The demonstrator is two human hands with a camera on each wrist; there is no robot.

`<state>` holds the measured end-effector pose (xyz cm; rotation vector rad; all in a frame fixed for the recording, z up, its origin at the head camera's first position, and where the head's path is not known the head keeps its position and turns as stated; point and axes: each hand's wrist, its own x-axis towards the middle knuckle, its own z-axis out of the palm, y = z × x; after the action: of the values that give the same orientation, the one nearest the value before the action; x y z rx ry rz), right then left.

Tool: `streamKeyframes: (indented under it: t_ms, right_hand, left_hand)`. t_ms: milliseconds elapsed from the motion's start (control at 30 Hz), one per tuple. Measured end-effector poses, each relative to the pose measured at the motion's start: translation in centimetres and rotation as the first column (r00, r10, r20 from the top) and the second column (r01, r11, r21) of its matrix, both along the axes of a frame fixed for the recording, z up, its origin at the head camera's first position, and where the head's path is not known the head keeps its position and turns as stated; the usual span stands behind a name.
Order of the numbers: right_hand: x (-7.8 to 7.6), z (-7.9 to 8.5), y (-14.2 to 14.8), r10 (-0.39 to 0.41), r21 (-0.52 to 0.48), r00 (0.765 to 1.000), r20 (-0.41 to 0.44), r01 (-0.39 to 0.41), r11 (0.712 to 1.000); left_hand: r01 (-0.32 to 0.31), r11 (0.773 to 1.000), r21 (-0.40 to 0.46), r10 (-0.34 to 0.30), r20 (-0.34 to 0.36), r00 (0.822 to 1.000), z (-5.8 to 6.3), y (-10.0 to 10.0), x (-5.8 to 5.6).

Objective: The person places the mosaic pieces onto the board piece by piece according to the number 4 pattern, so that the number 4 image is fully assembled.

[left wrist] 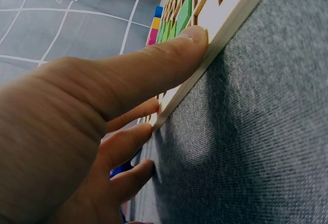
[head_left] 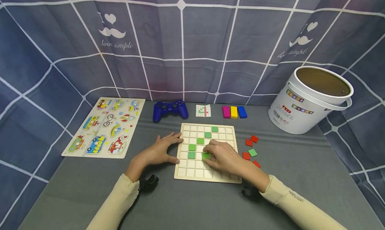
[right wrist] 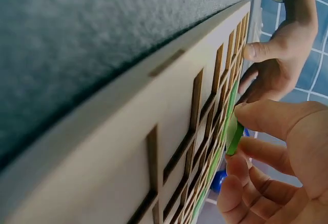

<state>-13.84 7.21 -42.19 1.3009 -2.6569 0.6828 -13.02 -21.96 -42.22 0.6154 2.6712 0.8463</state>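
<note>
A wooden grid board [head_left: 207,180] lies flat on the grey cloth, with several green square tiles [head_left: 200,141] in its cells, stepping down from upper right to lower left. Over the middle cells, my right hand [head_left: 225,158] pinches another green tile [right wrist: 234,138] between thumb and fingers; the tile is tilted in the right wrist view. My left hand [head_left: 160,152] rests against the board's left edge, its thumb [left wrist: 192,42] on the rim and its fingers spread. Right of the board lie several loose red tiles [head_left: 249,142] and a green one [head_left: 252,152].
Behind the board are a blue game controller [head_left: 170,110], a small grid pattern card [head_left: 203,110], and magenta, yellow and blue blocks [head_left: 234,112]. A picture puzzle board [head_left: 103,128] lies at left. At back right stands a white bucket [head_left: 294,106], near a tiled-pattern curtain [head_left: 198,33].
</note>
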Motion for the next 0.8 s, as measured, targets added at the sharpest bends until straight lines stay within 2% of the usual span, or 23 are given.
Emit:
streamKeyframes:
  t_ms: [400,600,800]
  right_hand:
    - [-1.0,-0.5,-2.3,0.046,0.033,0.998,0.037,-0.047,0.998]
    - [-0.9,-0.4,-2.7,0.027,0.068,0.998,0.054,-0.031,0.997]
    - [-0.4,-0.1,-1.3,-0.022,0.033,0.998,0.051,0.021,0.999]
  left_hand:
    - [0.005,1.000,-0.006,-0.005,-0.005,1.000,0.1,0.0,-0.1]
    - [0.000,1.000,-0.017,0.000,-0.002,1.000,0.2,0.0,0.0]
    - [0.001,1.000,-0.018,-0.001,-0.004,1.000,0.2,0.0,0.0]
